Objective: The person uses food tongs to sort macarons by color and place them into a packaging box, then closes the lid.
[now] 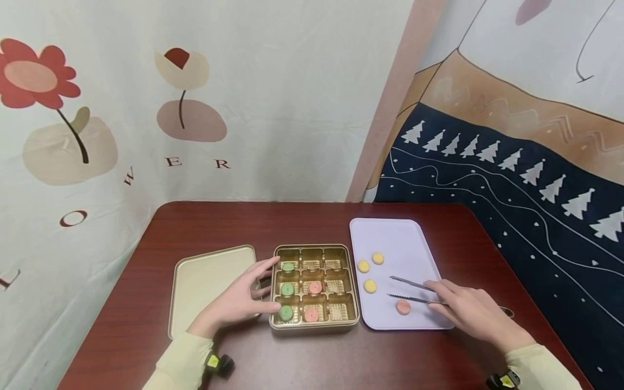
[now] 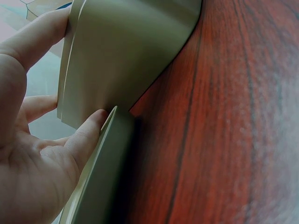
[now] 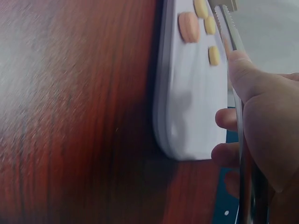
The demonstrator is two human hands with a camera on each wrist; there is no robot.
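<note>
A gold tin (image 1: 314,329) with a divided insert stands mid-table; green macarons (image 1: 286,313) occupy its left column and two pink macarons (image 1: 311,314) the middle column. Along the tin's left side my left hand (image 1: 241,295) spreads its fingers, with fingertips at the rim. My right hand (image 1: 470,311) holds metal tongs (image 1: 414,299) over a lilac tray (image 1: 390,235). The tong tips are apart, with nothing between them, above and behind a pink macaron (image 1: 403,307). Several yellow macarons, one at the front (image 1: 370,286), lie on the tray's left half.
The flat gold lid (image 1: 205,287) lies left of the tin, partly under my left hand. The tray stands close to the tin's right side. Behind the dark red wooden table (image 1: 302,222) hangs a printed cloth (image 1: 292,108).
</note>
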